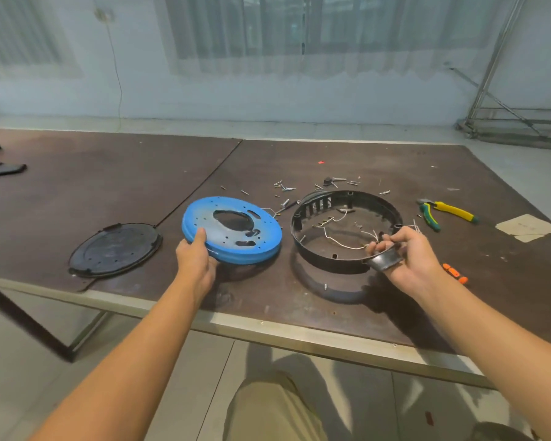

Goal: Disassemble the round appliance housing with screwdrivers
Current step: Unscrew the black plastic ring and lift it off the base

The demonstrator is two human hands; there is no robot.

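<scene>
A blue round plate (pixel 236 230) with holes and cut-outs is tilted up off the table; my left hand (pixel 195 259) grips its near-left rim, thumb on top. To its right a black ring-shaped housing (pixel 318 253) is raised at its near side, white wires (pixel 337 240) hanging across its inside. My right hand (pixel 407 256) grips the ring's near-right rim at a dark handle-like lug (pixel 384 261). A black round cover (pixel 115 249) lies flat at the left.
Several loose screws (pixel 285 186) are scattered behind the parts. Yellow-green pliers (pixel 442 213) lie at the right, an orange tool (pixel 455 273) near my right wrist, a paper scrap (pixel 525 227) far right. Dark items (pixel 4 169) sit at the table's left edge.
</scene>
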